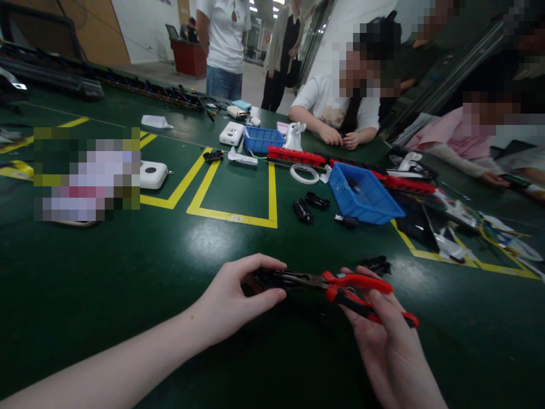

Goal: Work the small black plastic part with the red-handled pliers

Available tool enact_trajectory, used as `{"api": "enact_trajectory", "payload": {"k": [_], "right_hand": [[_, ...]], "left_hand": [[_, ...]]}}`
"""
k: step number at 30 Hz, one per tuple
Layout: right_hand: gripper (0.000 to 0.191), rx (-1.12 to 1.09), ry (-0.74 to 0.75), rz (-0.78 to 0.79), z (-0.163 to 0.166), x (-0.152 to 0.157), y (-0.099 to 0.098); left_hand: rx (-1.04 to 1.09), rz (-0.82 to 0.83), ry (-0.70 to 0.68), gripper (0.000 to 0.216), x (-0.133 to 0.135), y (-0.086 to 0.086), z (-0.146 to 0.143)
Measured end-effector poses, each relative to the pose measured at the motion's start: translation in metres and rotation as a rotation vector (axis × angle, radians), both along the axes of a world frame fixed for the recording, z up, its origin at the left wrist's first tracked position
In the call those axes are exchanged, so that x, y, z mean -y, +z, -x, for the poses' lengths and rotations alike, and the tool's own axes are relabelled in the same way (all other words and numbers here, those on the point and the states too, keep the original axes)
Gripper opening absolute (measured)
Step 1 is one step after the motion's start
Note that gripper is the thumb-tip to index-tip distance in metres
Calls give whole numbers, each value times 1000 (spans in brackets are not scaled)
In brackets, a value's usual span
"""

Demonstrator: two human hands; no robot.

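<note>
My right hand [381, 324] is closed round the handles of red-and-black needle-nose pliers [340, 284], whose jaws point left. Between thumb and fingers, my left hand [238, 301] grips a small black plastic part [268, 279]. The plier jaws lie on that part; whether they clamp it I cannot tell. Just behind my right hand rests a black crumpled-looking piece [375, 264]. Farther back on the green table [170, 295] are similar black parts [303, 210], close to a blue bin [366, 196].
A phone-like blurred object [93, 182] stands at the left beside a white box [153, 175]. Red strips [296, 155], a white tape ring [304, 174] and a smaller blue bin [264, 139] lie farther back. Cables and bags [502, 233] clutter the right. A co-worker [340, 108] sits opposite.
</note>
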State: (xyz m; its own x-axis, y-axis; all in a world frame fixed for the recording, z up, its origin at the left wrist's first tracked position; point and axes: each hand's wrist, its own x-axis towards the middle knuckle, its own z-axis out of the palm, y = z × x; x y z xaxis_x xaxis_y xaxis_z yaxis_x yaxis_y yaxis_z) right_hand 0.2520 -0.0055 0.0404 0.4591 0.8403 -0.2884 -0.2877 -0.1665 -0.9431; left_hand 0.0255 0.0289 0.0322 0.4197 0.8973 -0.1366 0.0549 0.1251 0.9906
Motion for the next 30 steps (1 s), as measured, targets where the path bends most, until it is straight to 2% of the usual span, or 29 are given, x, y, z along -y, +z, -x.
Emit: {"api": "enact_trajectory", "payload": {"k": [8, 14, 18, 24, 30], "right_hand": [[50, 4, -12, -3, 1, 0, 1], [48, -17, -34, -1, 4, 0, 5], [47, -14, -60, 21, 6, -1, 9], [41, 22, -36, -29, 1, 1, 0], [42, 48, -26, -44, -1, 1, -1]], "left_hand": [[-10, -3, 3, 33, 1, 2, -1], [4, -15, -2, 36, 0, -8, -1], [11, -20, 7, 36, 0, -8, -1], [-2, -23, 4, 34, 0, -1, -1], [4, -20, 2, 36, 0, -4, 0]]}}
